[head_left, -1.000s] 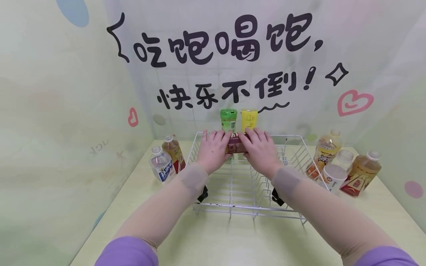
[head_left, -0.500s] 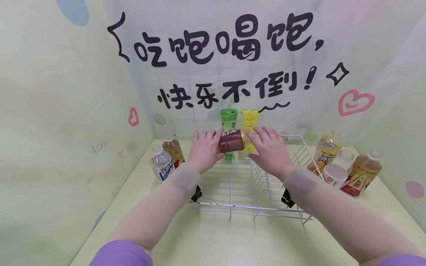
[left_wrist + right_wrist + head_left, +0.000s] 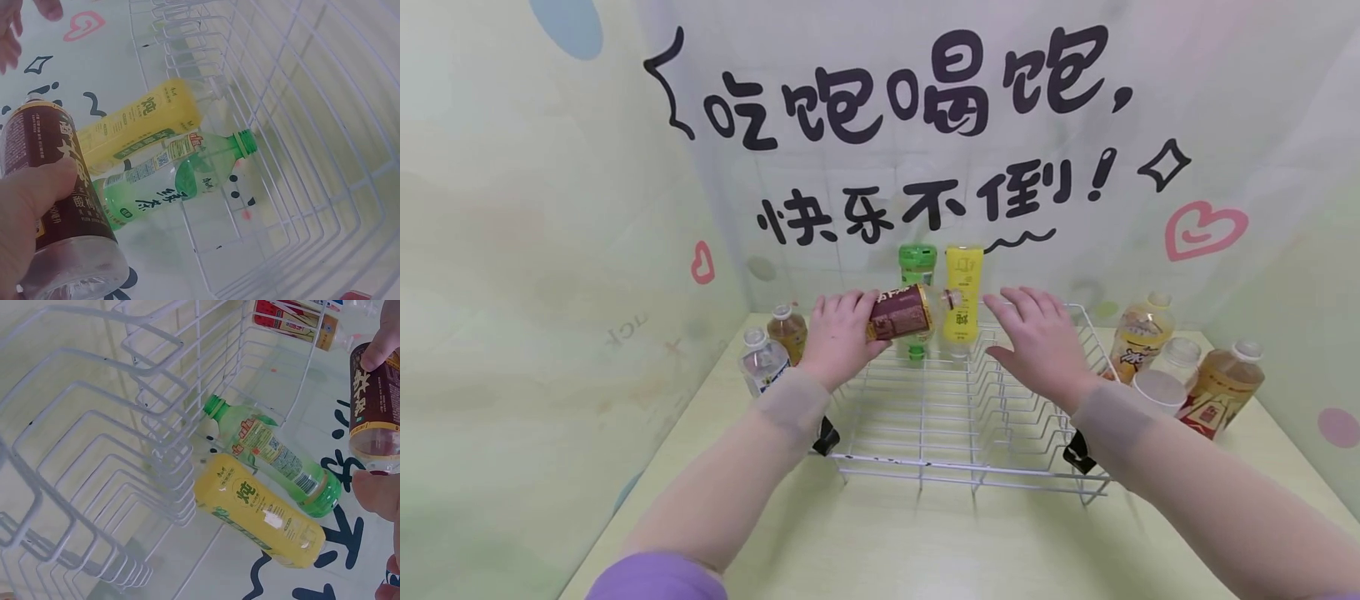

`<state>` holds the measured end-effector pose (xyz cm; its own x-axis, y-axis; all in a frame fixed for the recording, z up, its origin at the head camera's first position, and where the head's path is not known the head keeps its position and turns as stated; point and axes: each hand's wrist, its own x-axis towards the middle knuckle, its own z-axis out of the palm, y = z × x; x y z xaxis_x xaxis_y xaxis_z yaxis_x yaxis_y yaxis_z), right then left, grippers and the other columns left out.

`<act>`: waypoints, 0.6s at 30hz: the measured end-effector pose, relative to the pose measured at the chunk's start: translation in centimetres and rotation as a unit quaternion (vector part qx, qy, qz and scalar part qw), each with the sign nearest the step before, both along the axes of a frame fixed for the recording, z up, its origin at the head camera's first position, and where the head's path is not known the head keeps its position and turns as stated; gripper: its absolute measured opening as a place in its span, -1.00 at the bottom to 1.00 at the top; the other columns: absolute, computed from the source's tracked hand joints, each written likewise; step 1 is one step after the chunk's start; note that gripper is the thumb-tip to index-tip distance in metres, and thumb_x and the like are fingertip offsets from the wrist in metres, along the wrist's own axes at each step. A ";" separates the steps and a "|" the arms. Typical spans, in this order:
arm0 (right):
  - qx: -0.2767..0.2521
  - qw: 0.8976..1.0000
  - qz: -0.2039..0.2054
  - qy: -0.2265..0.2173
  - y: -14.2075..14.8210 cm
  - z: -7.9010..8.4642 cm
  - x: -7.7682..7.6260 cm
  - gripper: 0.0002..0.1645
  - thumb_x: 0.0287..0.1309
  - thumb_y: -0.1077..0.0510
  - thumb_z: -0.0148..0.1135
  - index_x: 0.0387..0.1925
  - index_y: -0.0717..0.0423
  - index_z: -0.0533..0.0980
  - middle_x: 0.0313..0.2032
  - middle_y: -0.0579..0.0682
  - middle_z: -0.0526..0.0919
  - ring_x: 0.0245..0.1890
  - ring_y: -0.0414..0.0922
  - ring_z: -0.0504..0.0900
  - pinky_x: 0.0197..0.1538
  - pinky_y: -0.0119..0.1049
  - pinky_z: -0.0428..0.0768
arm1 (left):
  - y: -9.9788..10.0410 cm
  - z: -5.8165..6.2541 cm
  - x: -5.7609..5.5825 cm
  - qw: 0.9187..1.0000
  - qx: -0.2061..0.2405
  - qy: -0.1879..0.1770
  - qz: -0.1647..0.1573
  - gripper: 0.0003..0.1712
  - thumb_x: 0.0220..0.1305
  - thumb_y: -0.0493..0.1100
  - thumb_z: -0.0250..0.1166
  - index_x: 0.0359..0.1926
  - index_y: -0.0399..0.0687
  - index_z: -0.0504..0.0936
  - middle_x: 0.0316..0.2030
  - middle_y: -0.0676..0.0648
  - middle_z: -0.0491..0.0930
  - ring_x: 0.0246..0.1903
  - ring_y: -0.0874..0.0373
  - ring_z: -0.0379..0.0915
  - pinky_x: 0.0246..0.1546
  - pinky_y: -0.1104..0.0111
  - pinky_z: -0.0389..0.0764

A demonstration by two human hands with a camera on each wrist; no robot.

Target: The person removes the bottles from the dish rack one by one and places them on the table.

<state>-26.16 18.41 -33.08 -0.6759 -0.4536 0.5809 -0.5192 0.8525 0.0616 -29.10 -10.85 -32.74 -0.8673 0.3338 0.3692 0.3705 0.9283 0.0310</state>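
My left hand grips a clear plastic bottle with a maroon label, held sideways above the wire rack's back part. Its uncapped neck points right. In the left wrist view my thumb lies across the label. My right hand, fingers extended, is apart from the bottle, to its right over the rack. Behind the held bottle, a green tea bottle and a yellow-labelled bottle stand upside down at the rack's back. The right wrist view shows both the green bottle and the yellow one whole.
The white wire rack stands on a pale table, with black clips at its sides. Left of it are a blue-labelled clear bottle and an amber-labelled bottle. Several bottles, including a red-and-tan-labelled one, stand on the right.
Both hands were on the maroon-labelled bottle. My right hand has let go and moved right, uncovering the neck; my left hand has carried the bottle left.
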 end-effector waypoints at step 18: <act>-0.023 0.998 -0.011 -0.059 3.9 -0.5 2.9 -0.15 -0.09 0.01 0.51 0.24 0.19 0.39 0.07 0.18 0.51 0.07 0.19 0.45 0.05 0.20 0.44 | -2.0 0.3 1.2 0.992 0.123 -0.033 0.015 -0.03 0.05 0.21 0.42 0.38 -0.08 0.25 0.22 -0.17 0.38 0.17 -0.13 0.28 0.26 -0.02 0.23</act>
